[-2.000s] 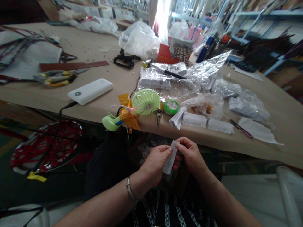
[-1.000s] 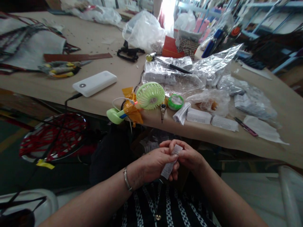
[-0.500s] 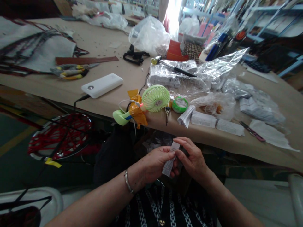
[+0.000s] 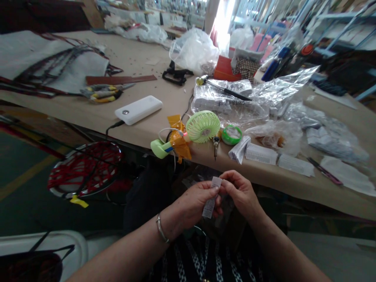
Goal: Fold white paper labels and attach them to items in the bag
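Note:
A narrow strip of printed white paper point(image 4: 209, 206) is pinched between the thumb and fingers of my left hand point(image 4: 197, 199), over my lap in front of the table edge. My right hand point(image 4: 239, 192) is beside it, thumb and index finger pressed together at the strip's upper right; what they pinch is too small to make out. On the table edge above are a folded bundle of white paper point(image 4: 240, 149) and two stacks of printed slips point(image 4: 261, 153). A green round container point(image 4: 232, 135) with white content stands near a metal-tipped tool point(image 4: 216, 147).
A green fan point(image 4: 203, 126) with orange tape sits at the table's edge point(image 4: 138, 135). A white power bank point(image 4: 139, 110), pliers point(image 4: 104, 94), a hammer point(image 4: 226, 89) on plastic bags, and tweezers point(image 4: 325, 171) lie around. Below left is a red-strapped round stool point(image 4: 85, 168).
The view has shifted, so the table things appear farther right and slightly lower. My right hand's fingers have drawn together at the upper end of the strip, which my left hand still holds.

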